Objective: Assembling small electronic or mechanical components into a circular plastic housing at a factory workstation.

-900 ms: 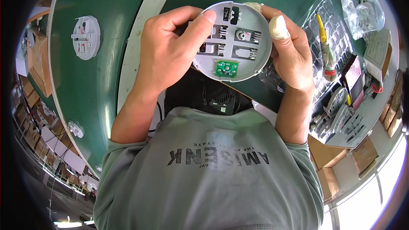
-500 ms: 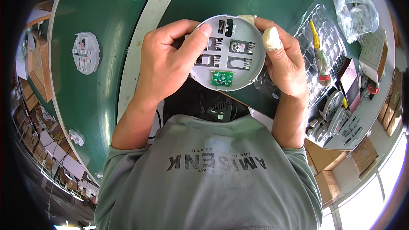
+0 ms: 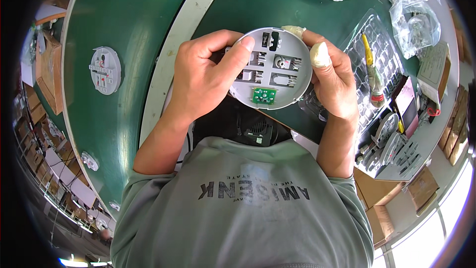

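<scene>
Hands [image 3: 209,72] [image 3: 336,82] curled inward, holding round housing [image 3: 269,71]

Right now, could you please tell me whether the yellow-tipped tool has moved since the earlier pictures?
No: against the clear tray beneath, the yellow-tipped tool keeps its place and direction; only the view has shifted.

Rnd hsg [image 3: 287,95] = smooth plastic, shirt [image 3: 243,233] = matt cloth.

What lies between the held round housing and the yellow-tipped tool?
The right hand, holding the round housing, then part of the clear plastic tray, in the head view.
</scene>
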`<state>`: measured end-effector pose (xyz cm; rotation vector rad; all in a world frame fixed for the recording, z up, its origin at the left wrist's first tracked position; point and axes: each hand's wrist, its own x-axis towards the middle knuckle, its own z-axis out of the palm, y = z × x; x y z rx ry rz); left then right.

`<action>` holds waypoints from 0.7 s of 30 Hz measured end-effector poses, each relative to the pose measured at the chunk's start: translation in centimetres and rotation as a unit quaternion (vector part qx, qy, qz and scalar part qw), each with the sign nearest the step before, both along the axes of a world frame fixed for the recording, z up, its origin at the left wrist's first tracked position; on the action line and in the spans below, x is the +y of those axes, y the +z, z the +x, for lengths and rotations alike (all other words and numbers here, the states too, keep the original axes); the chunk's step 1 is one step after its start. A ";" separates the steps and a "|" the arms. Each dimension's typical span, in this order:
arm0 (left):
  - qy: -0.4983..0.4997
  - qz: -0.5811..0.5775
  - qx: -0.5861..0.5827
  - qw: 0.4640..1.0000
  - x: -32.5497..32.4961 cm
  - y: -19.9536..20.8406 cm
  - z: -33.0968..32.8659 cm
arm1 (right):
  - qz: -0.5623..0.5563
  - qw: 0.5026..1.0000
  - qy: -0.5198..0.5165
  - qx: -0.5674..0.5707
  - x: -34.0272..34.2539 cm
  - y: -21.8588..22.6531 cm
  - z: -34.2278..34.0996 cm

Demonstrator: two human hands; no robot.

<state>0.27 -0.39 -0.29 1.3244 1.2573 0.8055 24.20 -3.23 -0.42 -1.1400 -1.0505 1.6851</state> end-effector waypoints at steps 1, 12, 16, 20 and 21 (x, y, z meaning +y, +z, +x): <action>0.001 0.001 0.000 1.000 0.2 0.0 0.0 | 0.001 1.000 0.001 0.000 0.1 0.0 -0.1; 0.175 0.093 -0.053 0.979 2.6 -0.7 -2.4 | -0.018 0.999 -0.049 -0.002 -0.6 -1.0 1.0; 0.270 0.421 0.362 0.787 5.4 3.1 -9.9 | 0.037 0.999 0.035 -0.014 0.0 -1.8 0.9; 0.208 0.329 0.490 0.779 3.6 1.5 -12.5 | 0.033 0.999 0.026 -0.033 0.3 -2.2 1.4; 0.203 0.357 0.449 0.794 3.6 0.2 -12.8 | 0.035 0.999 0.015 -0.039 0.0 -2.1 2.1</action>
